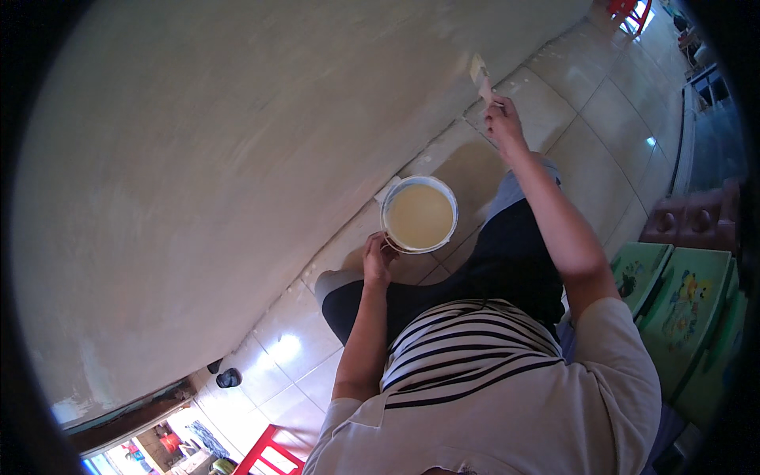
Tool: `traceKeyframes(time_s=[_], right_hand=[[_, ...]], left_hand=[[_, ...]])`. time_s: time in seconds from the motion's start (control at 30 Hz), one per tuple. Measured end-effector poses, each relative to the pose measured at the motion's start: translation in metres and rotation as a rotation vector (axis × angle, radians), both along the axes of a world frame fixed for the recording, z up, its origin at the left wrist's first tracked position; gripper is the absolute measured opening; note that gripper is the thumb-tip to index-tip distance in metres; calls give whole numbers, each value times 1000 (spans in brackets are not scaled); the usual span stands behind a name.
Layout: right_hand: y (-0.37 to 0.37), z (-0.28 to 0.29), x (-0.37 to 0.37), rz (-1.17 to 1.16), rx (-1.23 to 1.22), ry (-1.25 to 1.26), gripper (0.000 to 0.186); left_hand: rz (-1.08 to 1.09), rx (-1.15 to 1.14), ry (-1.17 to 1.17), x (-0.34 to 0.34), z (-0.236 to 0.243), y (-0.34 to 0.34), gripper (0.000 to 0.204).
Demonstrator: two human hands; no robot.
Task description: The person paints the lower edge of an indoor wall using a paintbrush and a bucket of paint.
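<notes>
Both of the person's arms come up from the lower part of the head view, bare below short pale sleeves. The left hand (377, 261) sits at the end of a nearly straight forearm that rises from a bent elbow at the lower middle; its fingers are curled closed, knuckles turned upward. The right arm stretches further, running from the shoulder at the lower right up to the upper middle. The right hand (502, 123) is raised well above the left, its fingers pinched closed and the wrist roughly in line with the forearm.
</notes>
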State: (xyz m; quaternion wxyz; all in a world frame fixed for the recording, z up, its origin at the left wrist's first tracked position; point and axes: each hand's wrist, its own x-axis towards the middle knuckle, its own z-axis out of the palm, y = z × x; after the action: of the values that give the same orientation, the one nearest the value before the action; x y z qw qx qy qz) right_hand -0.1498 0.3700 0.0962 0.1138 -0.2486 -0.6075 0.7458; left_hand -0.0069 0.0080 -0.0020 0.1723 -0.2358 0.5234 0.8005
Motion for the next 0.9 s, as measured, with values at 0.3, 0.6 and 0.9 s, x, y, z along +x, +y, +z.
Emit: traceKeyframes(time_s=[0.3, 0.6, 0.9], right_hand=[[-192, -44, 47, 375, 120, 174, 20], [-177, -6, 68, 826, 303, 210, 23], [55, 4, -11, 301, 389, -26, 25]], left_hand=[[-46, -10, 12, -5, 2, 2, 22], [-13, -6, 1, 0, 8, 0, 20], [-4, 6, 0, 1, 4, 1, 21]])
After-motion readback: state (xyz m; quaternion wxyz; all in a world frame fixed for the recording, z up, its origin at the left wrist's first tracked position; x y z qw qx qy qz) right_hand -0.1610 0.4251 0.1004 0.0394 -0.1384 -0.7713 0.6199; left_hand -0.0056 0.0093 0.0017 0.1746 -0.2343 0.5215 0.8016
